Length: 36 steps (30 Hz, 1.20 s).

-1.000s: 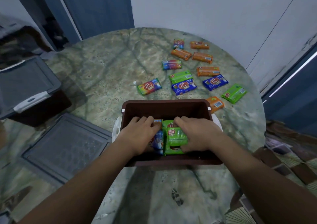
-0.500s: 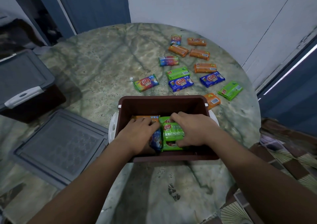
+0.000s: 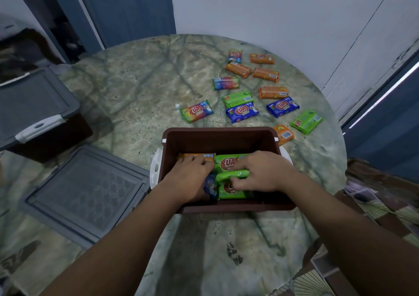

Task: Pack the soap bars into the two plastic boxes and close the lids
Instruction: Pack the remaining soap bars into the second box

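Hands are both down inside the open brown box [image 3: 217, 137], which sits near the front of the round marble table [image 3: 136, 87]. Left hand [image 3: 189, 178] lies flat with fingers fairly straight, pressing on an orange soap bar [image 3: 207, 156] at the box's far-left side and covering a blue bar [image 3: 209, 185] beneath it. Right hand [image 3: 260, 174] has its fingers curled round a green soap bar [image 3: 229, 174], thumb pinching it from the near side, with another green bar [image 3: 226, 162] lying just behind in the box. Out on the table's far right quarter, loose soap bars are scattered: a rainbow one [image 3: 196, 111], two blue ones [image 3: 242, 112], green ones [image 3: 237, 98] and several orange ones [image 3: 273, 92]. One orange bar [image 3: 283, 134] sits just beside the box's far-right corner. At the left edge lies a grey lid [image 3: 88, 193], flat, and behind it a second box [image 3: 34, 114] with its lid on.
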Motion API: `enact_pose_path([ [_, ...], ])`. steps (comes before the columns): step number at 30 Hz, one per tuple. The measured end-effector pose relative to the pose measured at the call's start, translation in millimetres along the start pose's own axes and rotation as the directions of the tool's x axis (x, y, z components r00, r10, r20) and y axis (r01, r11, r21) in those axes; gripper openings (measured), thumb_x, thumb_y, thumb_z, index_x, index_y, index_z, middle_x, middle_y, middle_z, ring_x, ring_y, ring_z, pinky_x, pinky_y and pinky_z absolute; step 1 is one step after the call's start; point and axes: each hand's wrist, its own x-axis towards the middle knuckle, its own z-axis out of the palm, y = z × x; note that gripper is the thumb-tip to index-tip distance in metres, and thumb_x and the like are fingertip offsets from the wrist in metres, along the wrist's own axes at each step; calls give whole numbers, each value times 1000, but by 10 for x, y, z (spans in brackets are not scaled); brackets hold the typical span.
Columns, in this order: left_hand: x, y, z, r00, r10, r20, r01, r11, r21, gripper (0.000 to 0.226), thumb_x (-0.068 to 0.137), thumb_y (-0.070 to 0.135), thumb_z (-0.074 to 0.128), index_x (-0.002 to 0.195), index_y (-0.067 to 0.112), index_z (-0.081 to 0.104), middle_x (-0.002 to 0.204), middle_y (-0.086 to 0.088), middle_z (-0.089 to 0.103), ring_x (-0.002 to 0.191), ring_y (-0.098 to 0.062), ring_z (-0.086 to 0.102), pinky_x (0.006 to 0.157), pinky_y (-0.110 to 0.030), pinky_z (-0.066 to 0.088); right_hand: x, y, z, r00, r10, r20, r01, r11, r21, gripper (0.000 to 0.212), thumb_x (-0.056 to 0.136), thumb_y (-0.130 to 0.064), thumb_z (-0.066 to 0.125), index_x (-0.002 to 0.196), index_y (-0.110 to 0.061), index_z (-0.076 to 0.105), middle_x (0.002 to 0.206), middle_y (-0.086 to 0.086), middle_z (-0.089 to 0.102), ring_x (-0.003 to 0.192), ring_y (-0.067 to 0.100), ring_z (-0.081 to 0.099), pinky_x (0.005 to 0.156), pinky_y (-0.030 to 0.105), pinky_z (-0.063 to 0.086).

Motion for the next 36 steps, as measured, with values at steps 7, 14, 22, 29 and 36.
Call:
enact_pose_path([
  [7, 15, -8, -18, 1000, 4, 20, -3, 999, -46, 84, 70, 62, 77, 139, 29, 41, 137, -3, 46, 126, -29, 41, 105, -45, 37, 87, 28, -26, 995, -10, 100, 2, 997, 78, 36, 101, -56, 47, 134, -41, 47, 94, -10, 62, 98, 20, 61, 83, 37, 47],
  [14, 13, -4, -23, 999, -1, 32, 3, 998, -57, 79, 71, 58, 78, 136, 30, 42, 137, -3, 44, 126, -28, 37, 106, -46, 35, 228, 103, 81, 988, -18, 156, 4, 996, 89, 35, 101, -56, 45, 133, -45, 53, 127, -7, 65, 111, 15, 61, 95, 42, 52],
  [22, 6, 3, -39, 999, 2, 33, 0, 998, -65, 80, 72, 58, 78, 138, 31, 41, 138, -3, 43, 128, -28, 36, 107, -48, 35, 138, 49, 102, 996, -74, 56, 77, 995, -68, 62, 87, -69, 60, 144, -50, 41, 126, -6, 51, 116, 19, 53, 92, 43, 51],
  [29, -2, 24, -51, 999, -4, 45, 7, 999, -52, 79, 73, 56, 78, 138, 31, 41, 139, -3, 42, 128, -29, 36, 109, -48, 34, 104, -41, 145, 980, -143, 137, 172, 957, -233, 90, 73, -57, 83, 150, -40, 39, 141, -3, 47, 123, 25, 53, 93, 41, 51],
  [36, 4, -6, -21, 1000, -9, 21, 12, 995, -103, 81, 72, 63, 77, 139, 32, 44, 136, -2, 44, 124, -28, 42, 104, -44, 41, 50, -73, 91, 988, -147, 53, 155, 962, -224, 79, 79, -66, 73, 148, -40, 46, 130, -3, 49, 119, 20, 48, 94, 38, 43],
])
